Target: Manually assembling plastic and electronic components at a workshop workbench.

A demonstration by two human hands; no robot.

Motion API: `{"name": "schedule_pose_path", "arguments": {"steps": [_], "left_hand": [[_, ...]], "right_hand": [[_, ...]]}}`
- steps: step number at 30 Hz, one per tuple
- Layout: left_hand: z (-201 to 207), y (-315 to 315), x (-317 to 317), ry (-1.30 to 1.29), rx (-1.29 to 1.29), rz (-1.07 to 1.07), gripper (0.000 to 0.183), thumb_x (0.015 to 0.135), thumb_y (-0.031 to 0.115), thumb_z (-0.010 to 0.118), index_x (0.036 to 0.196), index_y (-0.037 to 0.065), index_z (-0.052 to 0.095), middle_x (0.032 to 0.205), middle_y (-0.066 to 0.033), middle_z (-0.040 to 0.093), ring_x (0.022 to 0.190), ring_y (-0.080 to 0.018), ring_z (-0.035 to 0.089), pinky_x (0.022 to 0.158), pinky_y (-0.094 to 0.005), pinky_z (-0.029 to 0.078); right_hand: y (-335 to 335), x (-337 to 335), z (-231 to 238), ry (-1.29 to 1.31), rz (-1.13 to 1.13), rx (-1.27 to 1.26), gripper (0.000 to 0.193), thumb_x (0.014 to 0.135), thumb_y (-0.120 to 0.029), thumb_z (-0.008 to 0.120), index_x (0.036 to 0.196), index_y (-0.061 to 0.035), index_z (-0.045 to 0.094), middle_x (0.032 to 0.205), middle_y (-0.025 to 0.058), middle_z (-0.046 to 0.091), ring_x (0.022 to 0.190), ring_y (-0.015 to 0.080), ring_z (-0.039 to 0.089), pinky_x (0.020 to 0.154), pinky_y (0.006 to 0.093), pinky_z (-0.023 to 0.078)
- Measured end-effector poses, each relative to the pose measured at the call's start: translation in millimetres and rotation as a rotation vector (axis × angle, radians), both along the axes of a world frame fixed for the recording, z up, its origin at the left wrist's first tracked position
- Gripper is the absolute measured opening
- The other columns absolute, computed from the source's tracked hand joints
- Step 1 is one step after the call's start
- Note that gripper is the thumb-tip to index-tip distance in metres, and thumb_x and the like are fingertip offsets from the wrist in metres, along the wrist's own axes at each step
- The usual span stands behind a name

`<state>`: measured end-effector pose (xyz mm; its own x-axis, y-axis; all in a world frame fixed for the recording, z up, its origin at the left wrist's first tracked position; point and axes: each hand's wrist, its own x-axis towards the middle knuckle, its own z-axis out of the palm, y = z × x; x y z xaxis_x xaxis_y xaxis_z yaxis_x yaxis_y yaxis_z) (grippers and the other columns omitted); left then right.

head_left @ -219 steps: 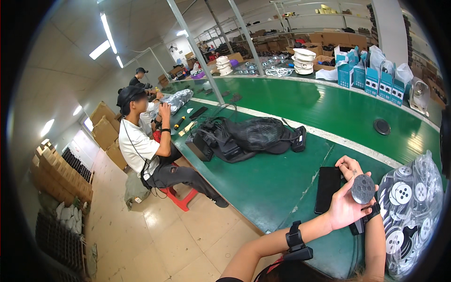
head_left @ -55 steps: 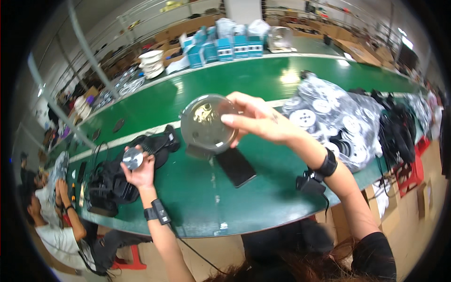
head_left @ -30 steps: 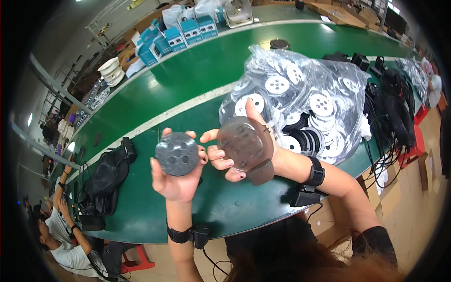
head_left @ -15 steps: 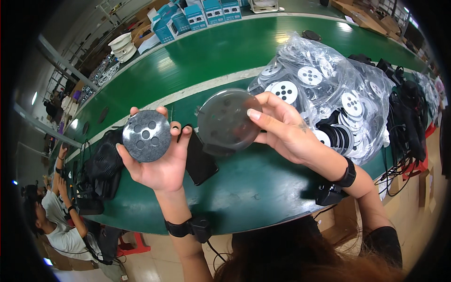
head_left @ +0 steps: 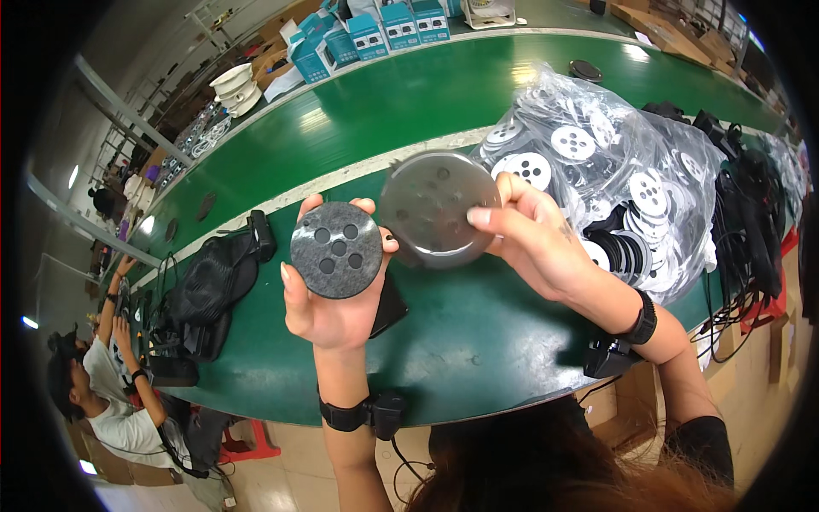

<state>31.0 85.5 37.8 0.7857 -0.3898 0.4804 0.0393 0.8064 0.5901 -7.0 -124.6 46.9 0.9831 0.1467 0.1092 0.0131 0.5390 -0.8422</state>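
Observation:
My left hand (head_left: pixel 334 320) is closed around a dark grey round disc (head_left: pixel 337 264) with several holes, its flat face turned up. Between the thumb and fingers of my right hand (head_left: pixel 533 235) is a larger smoky, see-through round plastic cover (head_left: pixel 431 209), held tilted above the table. The two pieces are side by side, close to each other. Beyond my right hand lies a clear plastic bag (head_left: pixel 627 119) full of white and black discs with similar holes. A black flat object (head_left: pixel 391 309) rests on the table, partly hidden behind my left hand.
The green table (head_left: pixel 486 358) curves in front of me. At left lie a black cap-like item (head_left: pixel 213 286) and cables; at right, a heap of black cables (head_left: pixel 746 213). Blue boxes (head_left: pixel 367 36) stand across the green belt (head_left: pixel 341 119). Another person (head_left: pixel 115 401) works at far left.
My left hand has moved right with the grey disc, nearer the clear cover. My right hand has shifted slightly right and up with the cover, which is turned differently. The view has also shifted a little.

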Motion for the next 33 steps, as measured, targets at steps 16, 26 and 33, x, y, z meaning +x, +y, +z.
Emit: {"name": "schedule_pose_path", "arguments": {"steps": [16, 26, 33], "left_hand": [[9, -24, -19, -0.342, 0.579, 0.637, 0.081, 0.072, 0.043, 0.071, 0.124, -0.009, 0.038, 0.116, -0.0172, 0.048, 0.099, -0.0206, 0.053, 0.088, -0.0383, 0.047], [10, -29, -28, -0.432, 0.639, 0.793, 0.062, 0.065, 0.01, 0.079, 0.117, -0.006, 0.05, 0.102, -0.0088, 0.046, 0.089, -0.0131, 0.053, 0.078, -0.0235, 0.043], [10, -29, -33, -0.278, 0.715, 0.756, 0.056, 0.065, 0.009, 0.077, 0.114, -0.004, 0.052, 0.094, -0.0068, 0.048, 0.089, -0.0125, 0.05, 0.083, -0.0256, 0.04]], "right_hand": [[4, -21, 19, -0.503, -0.272, -0.519, 0.014, 0.076, 0.002, 0.055, 0.075, -0.0004, 0.041, 0.071, 0.0047, 0.042, 0.063, 0.0116, 0.048, 0.05, 0.0235, 0.045], [9, -18, 9, -0.958, -0.423, -0.851, 0.018, 0.067, 0.007, 0.058, 0.071, 0.0, 0.042, 0.088, 0.0142, 0.047, 0.058, 0.0172, 0.044, 0.052, 0.027, 0.038], [10, -18, 6, -0.963, -0.474, -0.837, 0.017, 0.066, 0.006, 0.059, 0.069, 0.0001, 0.043, 0.093, 0.0196, 0.05, 0.063, 0.021, 0.048, 0.059, 0.0303, 0.041]]}}
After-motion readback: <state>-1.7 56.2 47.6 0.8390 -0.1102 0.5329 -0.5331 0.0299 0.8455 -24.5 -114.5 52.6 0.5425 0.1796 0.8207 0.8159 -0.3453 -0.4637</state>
